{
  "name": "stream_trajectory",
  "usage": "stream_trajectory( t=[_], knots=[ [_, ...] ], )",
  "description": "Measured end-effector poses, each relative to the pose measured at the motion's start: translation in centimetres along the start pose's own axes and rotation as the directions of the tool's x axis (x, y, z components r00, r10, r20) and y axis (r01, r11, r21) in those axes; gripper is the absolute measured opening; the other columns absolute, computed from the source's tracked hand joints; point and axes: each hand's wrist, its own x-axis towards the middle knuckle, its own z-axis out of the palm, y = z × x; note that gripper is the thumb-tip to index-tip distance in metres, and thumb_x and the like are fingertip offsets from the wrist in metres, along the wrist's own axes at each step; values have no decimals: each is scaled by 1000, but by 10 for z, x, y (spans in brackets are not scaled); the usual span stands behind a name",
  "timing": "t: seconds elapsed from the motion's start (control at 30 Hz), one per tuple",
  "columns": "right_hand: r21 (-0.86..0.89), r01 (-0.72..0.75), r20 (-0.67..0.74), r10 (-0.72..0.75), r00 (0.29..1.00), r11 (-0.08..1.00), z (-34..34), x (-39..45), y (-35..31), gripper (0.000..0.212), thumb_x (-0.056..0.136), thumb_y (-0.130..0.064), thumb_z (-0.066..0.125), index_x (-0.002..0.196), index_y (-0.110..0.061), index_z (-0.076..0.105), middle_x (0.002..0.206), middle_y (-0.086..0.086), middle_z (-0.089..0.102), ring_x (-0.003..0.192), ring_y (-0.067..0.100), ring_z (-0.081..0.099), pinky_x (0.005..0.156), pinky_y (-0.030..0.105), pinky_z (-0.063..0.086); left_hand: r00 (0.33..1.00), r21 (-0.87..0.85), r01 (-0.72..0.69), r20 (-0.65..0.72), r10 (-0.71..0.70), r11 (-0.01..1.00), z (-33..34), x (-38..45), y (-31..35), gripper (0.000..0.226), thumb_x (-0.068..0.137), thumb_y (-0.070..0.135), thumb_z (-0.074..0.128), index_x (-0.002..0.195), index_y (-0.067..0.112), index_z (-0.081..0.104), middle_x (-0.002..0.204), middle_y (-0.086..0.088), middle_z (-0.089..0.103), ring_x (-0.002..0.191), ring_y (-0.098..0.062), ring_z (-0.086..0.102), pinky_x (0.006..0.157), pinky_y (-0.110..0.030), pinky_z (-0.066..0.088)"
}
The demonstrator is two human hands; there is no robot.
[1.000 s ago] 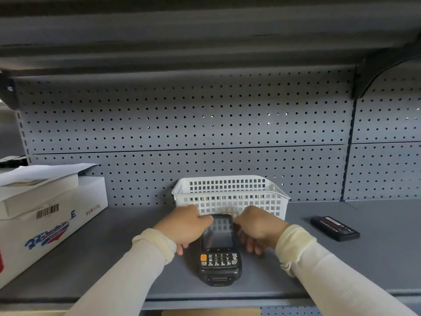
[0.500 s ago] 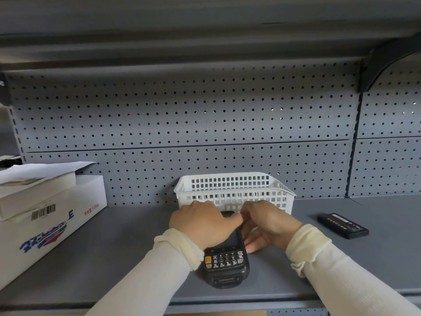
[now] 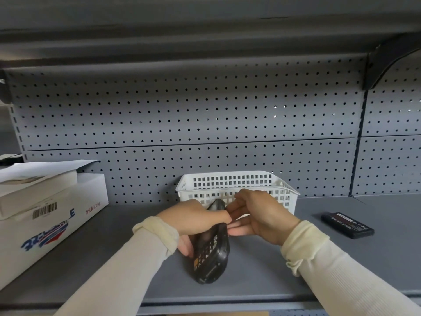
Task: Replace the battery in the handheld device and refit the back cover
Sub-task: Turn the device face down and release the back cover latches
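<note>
Now turning device over | my left hand grips handheld device, tilted on edge | right hand fingers loose beside it | next: expose back cover | spare battery waits right.

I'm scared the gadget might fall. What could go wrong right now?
The handheld device is tipped on its side near the front of the shelf, gripped mainly by the left hand, so it might slip off. The right hand only touches it with its fingertips. The spare battery lies far to the right, so a reach for it could leave the device loosely held.
</note>
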Motion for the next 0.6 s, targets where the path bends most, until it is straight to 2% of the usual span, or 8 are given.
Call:
stream_trajectory(
  t=[0.1,0.2,0.3,0.33,0.43,0.5,0.6],
  knots=[
    [9,22,32,-22,999,1000,1,2,3,30,94,-11,30,97,5,56,70,17,61,54,23,63,57,30,58,998,-22,-37,-59,35,999,-3,-2,-1,38,69,53,62,75,16,60,66,-5,66,50,-26,69,53,-30,59],
    [-26,39,38,-38,999,999,2,3,6,29,95,-10,31,96,2,57,78,17,61,58,23,64,60,30,58,985,59,-98,-138,105,993,-3,-5,1,34,72,45,59,66,12,58,48,-4,63,40,-24,64,47,-28,56],
    [-63,55,41,-52,998,996,0,5,7,29,95,-14,34,94,-3,61,85,16,59,64,24,62,61,32,57,981,128,-123,-131,140,984,-4,-9,4,35,80,40,51,62,11,52,30,-1,54,47,-26,68,45,-24,52],
    [-77,60,45,-57,997,995,0,5,7,28,95,-16,35,95,-4,61,86,15,58,65,23,61,62,31,56,981,132,-126,-128,143,983,-6,-11,4,35,82,38,50,61,11,50,30,-2,55,51,-26,68,44,-23,50],
    [-111,67,46,-63,997,991,4,6,13,23,95,-16,40,108,-5,55,87,13,54,65,22,58,65,32,55,973,164,-145,-157,170,976,-16,-12,-2,37,87,33,48,60,8,51,64,-19,71,57,-31,69,42,-21,43],
    [-134,52,35,-48,998,990,8,8,18,22,95,-12,41,114,-7,47,83,11,55,62,20,57,65,31,55,968,116,-186,-147,202,976,-22,-12,-11,34,89,30,49,63,8,54,72,-21,67,57,-27,62,53,-26,45],
    [-144,53,52,-46,998,988,14,12,22,15,95,-10,40,108,-8,46,75,8,54,59,16,55,65,27,54,981,-196,-194,-36,191,961,-25,-17,-25,30,94,25,47,76,6,63,73,-12,72,66,-25,70,54,-32,57]
  ],
)
